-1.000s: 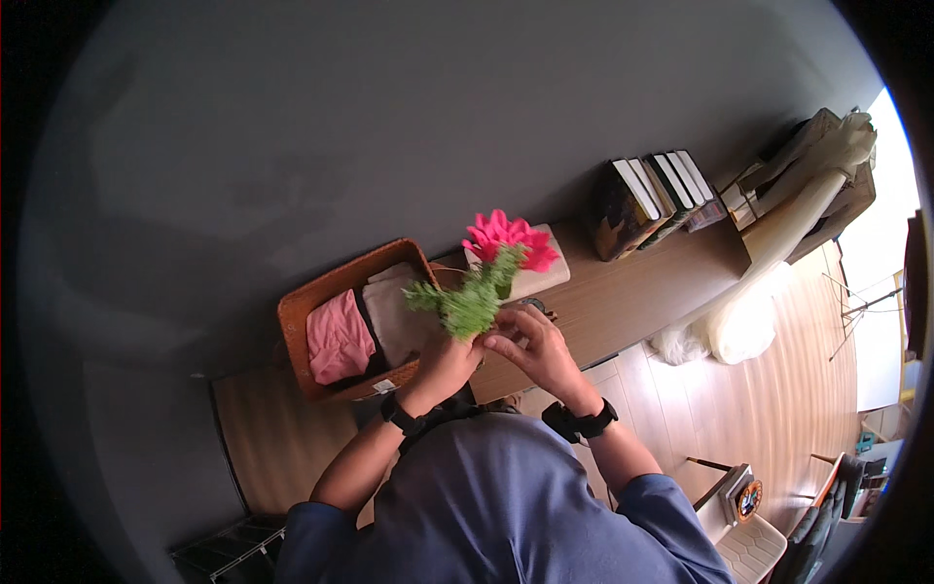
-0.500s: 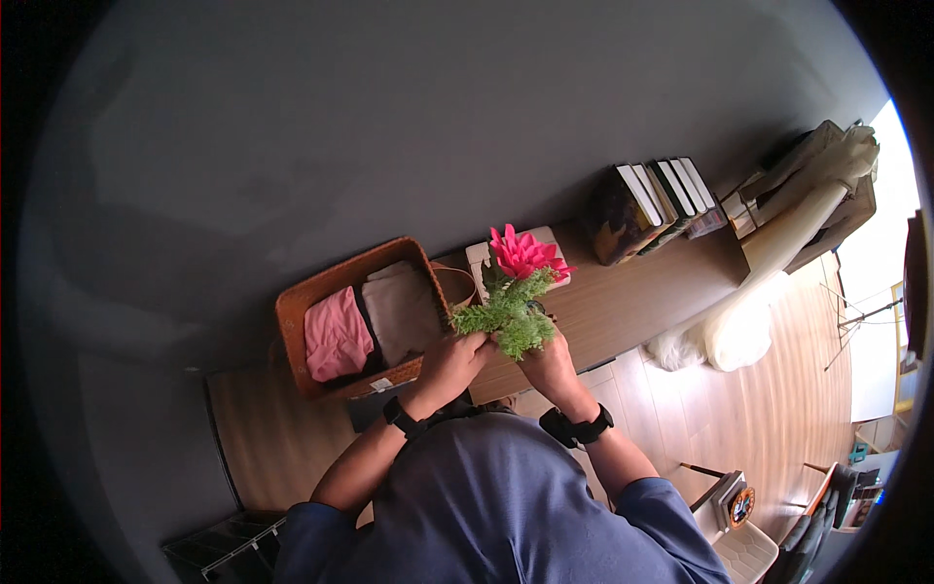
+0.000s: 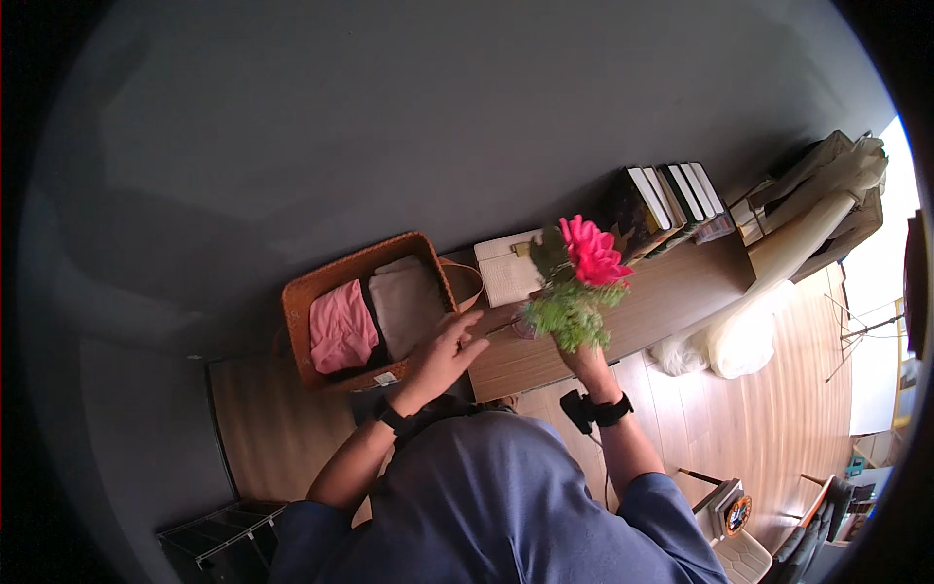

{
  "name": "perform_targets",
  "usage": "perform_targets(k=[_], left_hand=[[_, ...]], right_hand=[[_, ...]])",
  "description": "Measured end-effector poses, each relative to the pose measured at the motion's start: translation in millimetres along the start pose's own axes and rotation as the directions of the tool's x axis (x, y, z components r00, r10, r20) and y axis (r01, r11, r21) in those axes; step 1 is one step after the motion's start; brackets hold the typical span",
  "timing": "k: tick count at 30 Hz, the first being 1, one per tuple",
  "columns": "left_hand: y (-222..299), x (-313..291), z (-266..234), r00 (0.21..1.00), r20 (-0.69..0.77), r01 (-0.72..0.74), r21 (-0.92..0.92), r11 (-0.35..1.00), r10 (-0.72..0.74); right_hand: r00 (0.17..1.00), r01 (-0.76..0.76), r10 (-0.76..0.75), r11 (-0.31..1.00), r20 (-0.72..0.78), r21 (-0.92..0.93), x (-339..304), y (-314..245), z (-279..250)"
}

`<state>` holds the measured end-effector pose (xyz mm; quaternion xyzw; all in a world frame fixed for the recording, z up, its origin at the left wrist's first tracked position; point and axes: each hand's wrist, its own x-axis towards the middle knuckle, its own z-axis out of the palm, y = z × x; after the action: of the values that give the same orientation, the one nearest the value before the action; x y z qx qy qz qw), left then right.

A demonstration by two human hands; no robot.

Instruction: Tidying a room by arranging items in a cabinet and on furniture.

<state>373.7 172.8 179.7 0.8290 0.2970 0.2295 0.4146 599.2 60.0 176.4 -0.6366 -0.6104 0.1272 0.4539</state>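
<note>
A pink flower with feathery green foliage is over the brown wooden cabinet top. My right hand is closed under the foliage, holding the flower arrangement; its fingers are mostly hidden by leaves. A small roundish thing, partly covered by the foliage, shows at its left; what it is I cannot make out. My left hand is open and empty, fingers apart, by the near right edge of a brown woven basket. Inside lie a pink folded cloth and a grey one.
A cream textured case lies on the cabinet beside the basket's strap. Several books stand at the cabinet's right, against the grey wall. Farther right are pale fabric and a thin stand. A chair is at lower right.
My right hand has carried the flower arrangement to the right. My left hand has come off it, moved left and opened, and the cream case is more exposed.
</note>
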Motion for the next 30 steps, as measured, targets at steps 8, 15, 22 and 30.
perform_targets(k=[8,15,22,30], left_hand=[[-68,-45,-16,0.955,-0.072,0.282,-0.088,0.955,-0.288],[-121,-73,-16,0.957,-0.226,0.213,0.108,0.971,-0.184],[-147,-92,-8,0.859,-0.113,0.510,0.098,0.855,-0.500],[-141,-87,-2,0.937,-0.074,0.331,0.504,0.798,-0.342]], right_hand=[[0.967,-0.193,0.179,0.979,-0.179,-0.064,-5,63,-7],[0.909,-0.353,0.370,0.928,-0.192,0.117,-6,77,-11],[0.937,-0.290,0.288,0.957,-0.201,0.015,-5,98,-12],[0.939,-0.337,0.310,0.912,-0.147,-0.232,-12,120,24]])
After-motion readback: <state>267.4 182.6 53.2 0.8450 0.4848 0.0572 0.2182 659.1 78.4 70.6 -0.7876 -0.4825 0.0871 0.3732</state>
